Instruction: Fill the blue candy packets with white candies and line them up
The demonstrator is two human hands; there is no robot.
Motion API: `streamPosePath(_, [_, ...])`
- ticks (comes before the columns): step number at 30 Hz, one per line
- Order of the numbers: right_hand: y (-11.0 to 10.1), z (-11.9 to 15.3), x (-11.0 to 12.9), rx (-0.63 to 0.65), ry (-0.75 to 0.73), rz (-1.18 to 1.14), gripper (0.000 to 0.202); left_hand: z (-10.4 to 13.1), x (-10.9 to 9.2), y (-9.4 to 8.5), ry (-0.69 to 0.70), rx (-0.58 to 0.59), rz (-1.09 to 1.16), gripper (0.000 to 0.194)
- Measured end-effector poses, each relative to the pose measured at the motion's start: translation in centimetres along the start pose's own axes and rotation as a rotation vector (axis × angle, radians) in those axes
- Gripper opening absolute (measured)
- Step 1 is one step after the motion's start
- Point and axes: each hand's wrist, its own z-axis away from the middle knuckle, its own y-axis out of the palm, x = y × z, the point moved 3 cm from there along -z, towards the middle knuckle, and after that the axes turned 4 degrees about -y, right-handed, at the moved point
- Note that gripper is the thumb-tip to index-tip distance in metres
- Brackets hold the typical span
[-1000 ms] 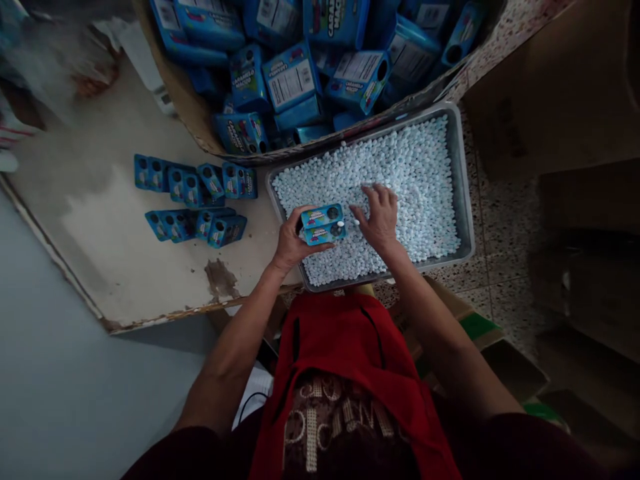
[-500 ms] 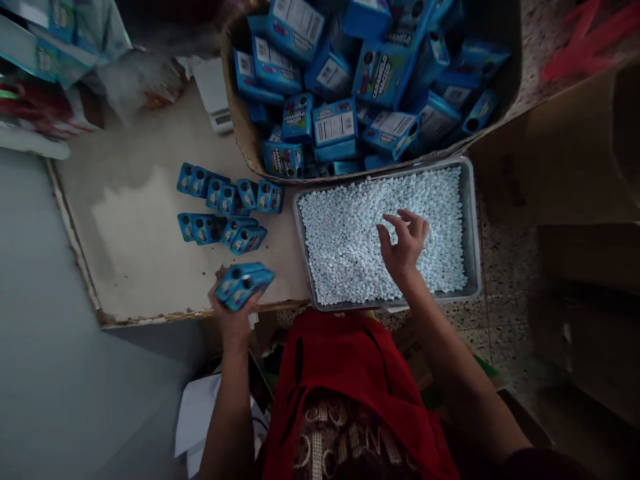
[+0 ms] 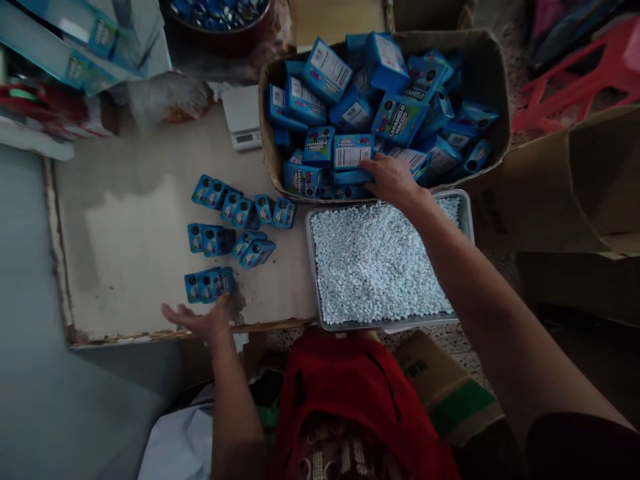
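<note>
My left hand (image 3: 200, 321) is open at the table's front edge, its fingers spread. Its thumb is by a short row of blue candy boxes (image 3: 209, 285) standing on the table. Over the near rim of a large carton (image 3: 270, 157), my right hand (image 3: 395, 179) has its fingers and thumb closed around the end of a blue candy box (image 3: 353, 177). Several more blue boxes marked "Caramelo Macizo" (image 3: 400, 120) lie jumbled in that carton. Below my right forearm is a clear plastic tub (image 3: 314, 280) full of small pale-blue candies (image 3: 373, 267).
More upright blue boxes (image 3: 237, 209) stand in groups on the table (image 3: 135, 267). A white scale (image 3: 243, 117) sits left of the carton. At the back is a bowl of blue wrapped pieces (image 3: 215, 30). Cardboard boxes (image 3: 540, 200) and a red stool (image 3: 580, 80) are at right.
My left hand has set down the boxes it held and opened. My right hand has moved from above the candies up to the carton and closed on a box. The view has shifted.
</note>
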Motion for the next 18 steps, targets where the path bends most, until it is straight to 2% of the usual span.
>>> streamPosePath(1, [0.2, 0.3, 0.2, -0.022, 0.021, -0.017, 0.048, 0.3, -2.6, -0.2, 0.114, -0.07, -0.044, 0.111])
streamPosePath(2, [0.4, 0.6, 0.3, -0.058, 0.047, -0.052, 0.046, 0.3, -5.8, 0.4, 0.272, -0.112, -0.051, 0.087])
streamPosePath(3, [0.5, 1.0, 0.4, -0.11, 0.073, -0.106, 0.043, 0.2, -9.5, 1.9, 0.464, -0.096, -0.023, 0.057])
streamPosePath(4, [0.6, 1.3, 0.5, -0.175, 0.097, -0.172, 0.038, -0.1, -13.3, 4.5, 0.65, -0.029, -0.009, 0.035])
streamPosePath(5, [0.5, 1.7, 0.5, -0.248, 0.117, -0.244, 0.035, -0.4, -17.0, 8.0, 0.826, 0.088, -0.027, 0.026])
streamPosePath(6, [0.4, 2.1, 0.5, -0.317, 0.128, -0.311, 0.033, -0.7, -20.3, 12.0, 0.99, 0.221, -0.032, 0.027])
streamPosePath(7, [0.2, 2.7, 0.7, -0.378, 0.129, -0.372, 0.031, -0.8, -23.1, 16.5, 1.123, 0.41, -0.045, 0.03])
streamPosePath(8, [-0.1, 3.4, 0.9, -0.43, 0.121, -0.427, 0.029, -0.9, -25.1, 21.0, 1.199, 0.619, -0.084, 0.038])
streamPosePath(10, [-0.7, 5.3, 1.7, -0.52, 0.102, -0.541, 0.027, -0.8, -27.0, 28.7, 1.236, 0.935, -0.164, 0.063])
streamPosePath(11, [-0.9, 6.5, 2.2, -0.568, 0.108, -0.613, 0.027, -0.6, -27.2, 31.4, 1.241, 1.037, -0.203, 0.068])
streamPosePath(12, [-0.9, 7.7, 2.8, -0.621, 0.13, -0.7, 0.028, -0.5, -26.9, 33.2, 1.238, 1.098, -0.248, 0.071])
streamPosePath(13, [-0.8, 9.0, 3.3, -0.673, 0.166, -0.804, 0.029, -0.3, -26.5, 34.1, 1.234, 1.126, -0.302, 0.074])
streamPosePath(15, [0.1, 11.3, 4.3, -0.755, 0.254, -1.053, 0.036, -0.2, -25.6, 33.8, 1.229, 1.105, -0.434, 0.073])
streamPosePath(18, [1.6, 14.0, 5.5, -0.849, 0.386, -1.417, 0.044, 0.1, -25.6, 29.8, 1.219, 0.93, -0.529, 0.057])
